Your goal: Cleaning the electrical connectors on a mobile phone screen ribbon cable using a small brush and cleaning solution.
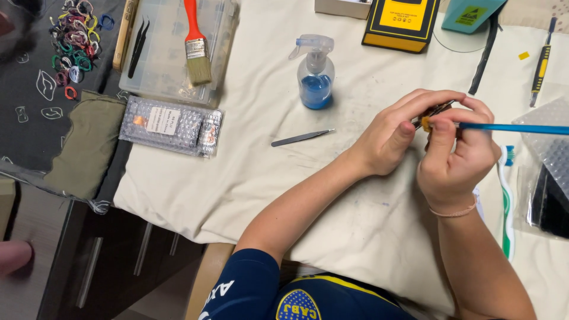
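Bench (pixel 367 213) covered by a cream cloth, faintly stained, lit evenly from above. On it: a spray bottle (pixel 315 74) with blue liquid, upright, well beyond the hands; grey tweezers (pixel 302 137) lying flat between the bottle and the left forearm; a clear plastic case (pixel 172 53) with a red-handled paintbrush (pixel 194 44) on its lid; a bubble-wrap packet (pixel 172 125) just in front of that case. A green-and-white toothbrush (pixel 507 201) lies right of the right wrist. A yellow-and-black box (pixel 402 22) and a teal box (pixel 471 13) sit at the far edge, both cut off by the frame. At the left, a dark mat with coloured rings (pixel 74 35) and an olive cloth (pixel 86 145); below it, dark floor.

Small dark part (pixel 431 114) is held above the bench between both hands; mostly hidden by fingers, kind not discernible. Objects at the right edge, under bubble wrap, are cut off and unclear.

Left hand (pixel 394 133): grip closed on the small dark part, thumb beneath, fingers curled over its top. Right hand (pixel 459 157): grip pinched on a thin blue tool (pixel 512 128), whose shaft runs out the right edge; its yellowish tip touches the part. Right wrist wears a thin pink band. Both forearms rise from the lower frame, converging.
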